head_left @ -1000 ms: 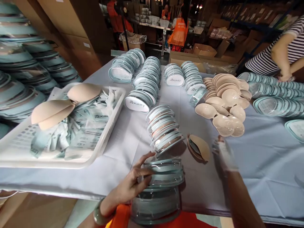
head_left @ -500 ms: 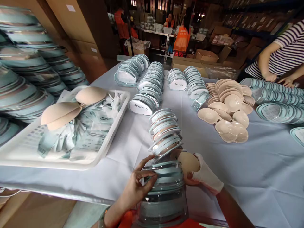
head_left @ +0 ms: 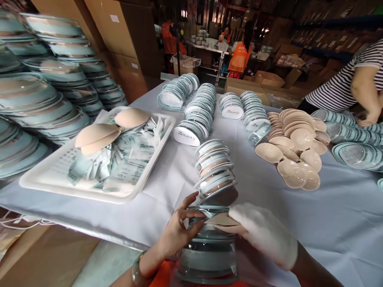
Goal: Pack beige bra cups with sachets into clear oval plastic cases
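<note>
My left hand (head_left: 181, 225), bare with a bracelet at the wrist, pinches the rim of a clear plastic case in the near stack of cases (head_left: 208, 257). My right hand (head_left: 266, 235), in a white glove and smeared by motion, grips a beige stick-on bra cup (head_left: 224, 220). The cup lies edge-on between the case's clear layers, partly inside. Just beyond my hands leans a row of filled cases (head_left: 214, 167) with pale blue rims. A pile of glossy beige bra cups (head_left: 295, 149) lies to the right.
A white plastic tray (head_left: 74, 191) with packets and beige cups sits on the left. Tall stacks of cases (head_left: 56, 99) rise behind it. Rows of labelled cases (head_left: 187, 136) stand farther back. A person in a striped top (head_left: 335, 87) works at the right.
My right hand has brought the beige cup left and down into the case, turning it edge-on. My left hand stays at the case's rim. The camera view has shifted slightly left.
</note>
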The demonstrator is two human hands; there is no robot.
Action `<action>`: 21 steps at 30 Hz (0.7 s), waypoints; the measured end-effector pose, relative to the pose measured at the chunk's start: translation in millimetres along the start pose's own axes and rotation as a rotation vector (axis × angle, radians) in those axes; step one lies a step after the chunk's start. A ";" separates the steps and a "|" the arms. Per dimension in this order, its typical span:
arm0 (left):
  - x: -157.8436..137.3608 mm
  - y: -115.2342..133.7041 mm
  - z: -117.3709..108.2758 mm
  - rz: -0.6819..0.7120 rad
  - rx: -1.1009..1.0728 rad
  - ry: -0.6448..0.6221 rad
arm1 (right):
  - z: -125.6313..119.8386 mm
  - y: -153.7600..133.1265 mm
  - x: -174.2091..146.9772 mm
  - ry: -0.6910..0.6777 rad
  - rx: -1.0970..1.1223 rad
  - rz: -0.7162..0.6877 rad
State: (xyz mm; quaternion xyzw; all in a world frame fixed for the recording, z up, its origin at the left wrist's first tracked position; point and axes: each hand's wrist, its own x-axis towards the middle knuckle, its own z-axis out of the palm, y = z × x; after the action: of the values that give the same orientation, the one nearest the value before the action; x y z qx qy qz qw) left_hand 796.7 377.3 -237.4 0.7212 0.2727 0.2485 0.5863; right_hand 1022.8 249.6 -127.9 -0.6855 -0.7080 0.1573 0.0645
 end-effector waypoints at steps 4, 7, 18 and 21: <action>-2.3 1.3 -1.7 0.087 -0.034 -0.006 | 23.6 -34.0 47.6 -0.079 -0.459 -0.146; -3.6 -0.2 -6.2 0.134 -0.051 0.042 | 40.1 -25.9 56.5 0.086 -0.265 -0.360; -11.8 0.7 7.6 0.098 0.108 -0.032 | 42.1 19.4 14.0 -0.145 0.007 -0.013; -17.1 -19.0 10.2 0.141 0.153 -0.015 | 43.7 42.7 16.6 -0.133 0.123 0.027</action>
State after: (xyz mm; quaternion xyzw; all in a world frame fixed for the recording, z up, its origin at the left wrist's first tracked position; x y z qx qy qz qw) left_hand 789.2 361.5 -258.6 0.7833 0.2348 0.2622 0.5124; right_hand 1049.1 260.6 -184.4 -0.6777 -0.6903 0.2467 0.0572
